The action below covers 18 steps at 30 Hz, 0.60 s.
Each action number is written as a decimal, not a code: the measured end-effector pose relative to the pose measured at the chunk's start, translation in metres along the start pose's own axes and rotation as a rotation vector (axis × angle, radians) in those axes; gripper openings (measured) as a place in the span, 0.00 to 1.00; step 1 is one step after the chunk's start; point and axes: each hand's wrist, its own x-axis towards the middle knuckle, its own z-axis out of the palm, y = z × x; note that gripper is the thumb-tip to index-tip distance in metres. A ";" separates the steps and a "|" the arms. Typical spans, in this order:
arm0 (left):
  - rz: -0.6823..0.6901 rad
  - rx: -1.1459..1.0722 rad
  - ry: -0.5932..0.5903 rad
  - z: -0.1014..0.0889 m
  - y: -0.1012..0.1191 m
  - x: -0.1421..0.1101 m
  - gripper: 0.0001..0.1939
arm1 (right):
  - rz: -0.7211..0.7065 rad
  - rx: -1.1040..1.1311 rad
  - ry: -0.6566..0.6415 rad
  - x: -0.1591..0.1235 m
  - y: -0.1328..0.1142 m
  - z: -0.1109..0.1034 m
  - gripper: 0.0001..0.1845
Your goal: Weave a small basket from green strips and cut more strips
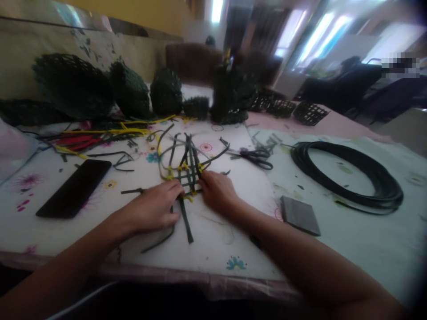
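Touching the small woven piece [192, 174] from two sides, my hands stand apart with most of it between them. In the view from my head, it lies on the flowery cloth [213, 249] right in front of me, at the tips of my fingers and a bit past them. Its long dark strips [191, 149] point away from me, leaning only a little, so that looks like its long way. One loose strip end [187, 224] sticks out back toward me, just beside my left hand [156, 202].

That hand has its fingers on the near left corner. My right hand [218, 191] comes in from the other side, and its fingertips sit on the right edge, a little farther up. Both hands touch the piece, so neither one is nearer, but the right one reaches farther along its side. I cannot tell if my fingers pinch the strips or only press on them. Little yellow ties [183, 166] show across the far side.

A flat black phone [75, 189] lies to the left. Black scissors [256, 155] lie past my right hand. Farther right are a grey block [300, 215] and a big dark coil [388, 191]. Dark baskets [71, 86] stand at the back.
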 end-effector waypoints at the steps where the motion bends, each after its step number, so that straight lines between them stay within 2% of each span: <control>1: -0.002 0.035 -0.007 0.000 0.002 0.002 0.14 | 0.000 0.003 0.001 0.000 0.000 0.000 0.08; 4: -0.022 0.085 0.008 0.003 0.004 0.003 0.10 | 0.001 0.013 0.000 -0.001 0.001 0.000 0.09; 7: -0.063 0.001 0.040 0.007 0.000 0.003 0.09 | -0.005 0.030 -0.015 -0.001 0.002 0.000 0.10; 11: -0.223 -0.144 0.086 0.005 -0.005 0.006 0.10 | -0.030 0.070 -0.031 -0.001 0.001 0.000 0.10; 15: -0.347 -0.237 0.061 0.000 -0.009 0.017 0.11 | -0.037 0.096 -0.041 0.000 0.001 0.001 0.11; 18: -0.363 -0.279 0.017 -0.001 -0.017 0.028 0.09 | -0.046 0.108 -0.039 0.001 0.001 0.003 0.11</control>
